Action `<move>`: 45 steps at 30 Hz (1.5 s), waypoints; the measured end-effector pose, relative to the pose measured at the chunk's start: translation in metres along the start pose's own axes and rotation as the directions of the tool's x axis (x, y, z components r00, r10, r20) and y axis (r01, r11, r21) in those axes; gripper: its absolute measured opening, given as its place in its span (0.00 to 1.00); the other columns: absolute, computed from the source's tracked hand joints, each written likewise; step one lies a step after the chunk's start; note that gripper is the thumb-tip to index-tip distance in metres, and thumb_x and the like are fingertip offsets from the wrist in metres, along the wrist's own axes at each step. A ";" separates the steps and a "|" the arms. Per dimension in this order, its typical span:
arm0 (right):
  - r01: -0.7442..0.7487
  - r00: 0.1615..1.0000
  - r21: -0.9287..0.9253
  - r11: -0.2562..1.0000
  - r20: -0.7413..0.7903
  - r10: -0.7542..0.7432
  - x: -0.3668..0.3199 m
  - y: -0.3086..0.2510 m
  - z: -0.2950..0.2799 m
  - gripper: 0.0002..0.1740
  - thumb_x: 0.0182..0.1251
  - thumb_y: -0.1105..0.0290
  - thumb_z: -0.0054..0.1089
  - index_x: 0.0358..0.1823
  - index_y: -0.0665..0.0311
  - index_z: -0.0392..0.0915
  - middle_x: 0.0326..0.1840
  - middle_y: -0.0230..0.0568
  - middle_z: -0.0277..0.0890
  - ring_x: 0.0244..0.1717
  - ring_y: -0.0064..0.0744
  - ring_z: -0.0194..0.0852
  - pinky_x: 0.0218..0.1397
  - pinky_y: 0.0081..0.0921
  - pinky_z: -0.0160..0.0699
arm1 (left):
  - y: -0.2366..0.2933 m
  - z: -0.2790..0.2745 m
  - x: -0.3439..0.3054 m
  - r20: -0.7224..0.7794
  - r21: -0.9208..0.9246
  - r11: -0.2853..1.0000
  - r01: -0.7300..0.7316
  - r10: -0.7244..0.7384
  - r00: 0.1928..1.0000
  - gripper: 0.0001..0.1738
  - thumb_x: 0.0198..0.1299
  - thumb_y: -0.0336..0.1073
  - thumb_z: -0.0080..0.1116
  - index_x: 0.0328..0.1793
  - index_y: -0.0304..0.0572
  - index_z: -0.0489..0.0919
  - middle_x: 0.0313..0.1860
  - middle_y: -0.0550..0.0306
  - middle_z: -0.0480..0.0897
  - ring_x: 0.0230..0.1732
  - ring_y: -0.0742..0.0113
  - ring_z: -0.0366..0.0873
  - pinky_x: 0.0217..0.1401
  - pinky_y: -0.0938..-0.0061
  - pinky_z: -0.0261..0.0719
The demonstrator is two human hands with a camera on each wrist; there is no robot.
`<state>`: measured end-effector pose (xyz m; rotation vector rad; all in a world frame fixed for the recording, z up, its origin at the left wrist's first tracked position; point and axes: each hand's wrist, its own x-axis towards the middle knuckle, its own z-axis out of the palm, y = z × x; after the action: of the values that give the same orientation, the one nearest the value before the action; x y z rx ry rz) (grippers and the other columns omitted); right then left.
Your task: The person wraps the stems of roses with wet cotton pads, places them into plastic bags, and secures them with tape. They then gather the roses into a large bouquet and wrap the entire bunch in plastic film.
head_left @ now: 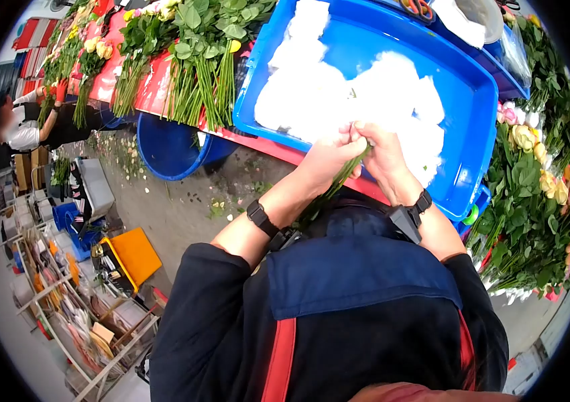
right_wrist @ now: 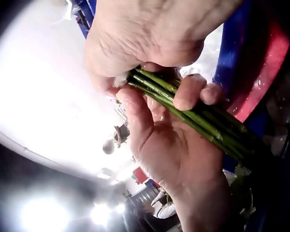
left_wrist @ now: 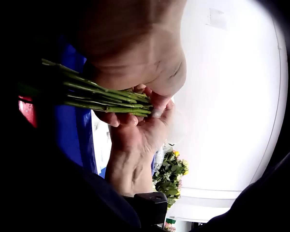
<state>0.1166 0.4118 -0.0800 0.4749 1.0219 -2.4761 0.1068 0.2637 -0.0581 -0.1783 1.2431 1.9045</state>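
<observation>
A bundle of green stems lies in my left hand, whose fingers curl round it close to the stem ends. My right hand meets it there and pinches a small bit of white material at the ends. In the head view the joined hands are over the near edge of a blue tray, which holds white fluffy pieces. The flower end of the bundle is hidden.
On the red table at the upper left lie leafy bunches. Yellow and pink roses are at the right. A blue bucket stands on the floor. Scissors lie beyond the tray. Another person is at far left.
</observation>
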 end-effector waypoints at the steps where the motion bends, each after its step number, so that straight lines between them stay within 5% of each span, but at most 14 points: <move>1: -0.047 0.999 -0.017 0.999 0.024 0.048 0.003 -0.002 0.001 0.14 0.65 0.64 0.61 0.43 0.69 0.80 0.40 0.42 0.80 0.38 0.29 0.78 0.43 0.25 0.79 | 0.003 -0.002 -0.001 -0.019 0.060 0.998 -0.025 0.026 0.999 0.12 0.68 0.42 0.54 0.38 0.41 0.78 0.24 0.63 0.76 0.20 0.76 0.73 0.21 0.82 0.68; 4: 0.070 0.996 -0.018 0.997 -0.052 -0.070 0.010 0.001 0.022 0.16 0.65 0.62 0.62 0.44 0.69 0.79 0.42 0.40 0.80 0.37 0.26 0.75 0.41 0.23 0.76 | 0.021 -0.017 -0.009 -0.104 0.301 0.953 -0.025 0.059 0.993 0.15 0.69 0.45 0.53 0.38 0.41 0.81 0.20 0.65 0.75 0.20 0.78 0.71 0.24 0.83 0.68; 11: 0.121 0.971 -0.791 0.600 -0.031 -0.237 0.008 -0.006 -0.012 0.23 0.59 0.65 0.69 0.53 0.71 0.77 0.42 0.39 0.82 0.41 0.21 0.75 0.43 0.17 0.72 | 0.067 -0.067 -0.020 -0.343 0.396 0.915 -0.081 0.229 0.911 0.16 0.62 0.41 0.61 0.46 0.34 0.79 0.29 0.59 0.82 0.18 0.78 0.71 0.18 0.82 0.66; 13: 0.032 0.898 -0.968 0.251 -0.083 -0.432 0.009 -0.015 -0.038 0.23 0.55 0.66 0.70 0.50 0.71 0.78 0.41 0.43 0.82 0.41 0.29 0.79 0.45 0.22 0.75 | 0.072 -0.078 -0.021 -0.424 0.450 0.885 -0.122 0.332 0.842 0.16 0.65 0.41 0.59 0.48 0.32 0.76 0.32 0.55 0.83 0.18 0.75 0.72 0.20 0.81 0.68; 14: -0.179 0.781 -0.917 -0.357 0.089 -0.618 0.002 -0.020 -0.044 0.21 0.55 0.66 0.70 0.48 0.70 0.80 0.40 0.43 0.82 0.40 0.32 0.79 0.44 0.24 0.76 | 0.077 -0.087 -0.024 -0.406 0.447 0.886 -0.124 0.324 0.855 0.16 0.65 0.38 0.59 0.51 0.33 0.75 0.33 0.55 0.84 0.18 0.74 0.72 0.20 0.80 0.69; 16: -0.398 0.644 -0.547 -0.737 0.405 -0.649 -0.008 -0.032 -0.027 0.18 0.54 0.66 0.70 0.44 0.68 0.82 0.39 0.44 0.82 0.40 0.37 0.80 0.44 0.29 0.77 | 0.083 -0.103 -0.029 -0.339 0.393 0.912 -0.118 0.263 0.903 0.18 0.62 0.40 0.61 0.52 0.33 0.77 0.32 0.55 0.83 0.19 0.75 0.72 0.22 0.81 0.70; 18: -0.278 0.526 -0.656 -0.702 0.507 -0.683 0.003 -0.031 -0.001 0.15 0.53 0.66 0.70 0.41 0.66 0.83 0.40 0.44 0.82 0.40 0.41 0.80 0.44 0.32 0.77 | 0.090 -0.109 -0.032 -0.324 0.381 0.920 -0.095 0.229 0.918 0.19 0.60 0.41 0.63 0.49 0.31 0.78 0.31 0.56 0.83 0.20 0.75 0.72 0.23 0.81 0.71; 20: 0.035 0.772 -0.992 -0.120 0.104 -0.627 0.022 0.001 0.020 0.17 0.55 0.62 0.67 0.42 0.64 0.82 0.36 0.49 0.81 0.41 0.50 0.80 0.47 0.38 0.77 | 0.090 -0.116 -0.030 -0.310 0.391 0.914 -0.104 0.237 0.921 0.17 0.60 0.42 0.63 0.44 0.34 0.80 0.30 0.57 0.83 0.20 0.76 0.72 0.23 0.80 0.71; 21: -0.072 0.901 -0.997 -0.005 -0.063 -0.430 0.022 0.002 0.060 0.16 0.56 0.57 0.65 0.37 0.63 0.83 0.37 0.51 0.81 0.41 0.49 0.80 0.45 0.39 0.77 | 0.090 -0.118 -0.030 -0.305 0.384 0.918 -0.099 0.228 0.925 0.16 0.60 0.42 0.63 0.43 0.34 0.80 0.30 0.57 0.83 0.20 0.76 0.72 0.23 0.80 0.70; 25: -0.063 0.997 -0.997 0.041 -0.065 -0.033 0.054 0.029 0.069 0.16 0.57 0.57 0.63 0.32 0.64 0.85 0.31 0.52 0.82 0.34 0.49 0.81 0.41 0.38 0.77 | 0.094 -0.122 -0.033 -0.293 0.368 0.928 -0.056 0.173 0.940 0.14 0.62 0.41 0.61 0.44 0.36 0.81 0.32 0.58 0.83 0.20 0.75 0.74 0.23 0.80 0.70; 30: -0.010 0.984 -0.976 0.217 -0.048 -0.169 0.034 0.021 0.059 0.13 0.57 0.62 0.63 0.33 0.66 0.84 0.29 0.51 0.82 0.34 0.47 0.82 0.42 0.38 0.78 | 0.088 -0.141 -0.039 -0.234 0.297 0.954 -0.042 0.115 0.965 0.14 0.63 0.41 0.61 0.43 0.36 0.81 0.31 0.59 0.83 0.20 0.74 0.74 0.22 0.81 0.68; 36: 0.068 0.946 -0.965 -0.254 0.143 -0.289 0.028 0.036 0.080 0.10 0.57 0.66 0.60 0.34 0.65 0.84 0.32 0.53 0.81 0.38 0.54 0.80 0.45 0.40 0.78 | 0.071 -0.138 -0.042 -0.218 0.245 0.966 -0.083 0.138 0.966 0.16 0.61 0.42 0.63 0.45 0.35 0.83 0.31 0.61 0.83 0.20 0.77 0.73 0.22 0.82 0.68; 40: 0.018 0.958 -0.996 0.086 -0.008 -0.288 0.024 0.019 0.057 0.07 0.57 0.77 0.57 0.33 0.71 0.83 0.24 0.42 0.81 0.24 0.25 0.78 0.30 0.24 0.76 | 0.075 -0.126 -0.055 -0.164 0.217 0.975 -0.050 0.087 0.983 0.15 0.61 0.42 0.63 0.42 0.35 0.82 0.28 0.61 0.81 0.20 0.75 0.75 0.21 0.80 0.71; 45: 0.068 0.959 -0.902 0.426 -0.057 -0.276 0.029 0.019 0.093 0.10 0.59 0.76 0.60 0.41 0.73 0.80 0.29 0.36 0.81 0.28 0.24 0.77 0.31 0.24 0.76 | 0.068 -0.109 -0.056 0.044 0.132 0.991 -0.020 0.015 0.999 0.13 0.63 0.38 0.62 0.42 0.33 0.80 0.28 0.60 0.79 0.20 0.72 0.75 0.22 0.77 0.75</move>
<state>0.0871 0.3252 -0.0421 0.2408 2.3561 -1.6136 0.0615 0.1322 -0.0362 -0.0561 1.3402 1.8241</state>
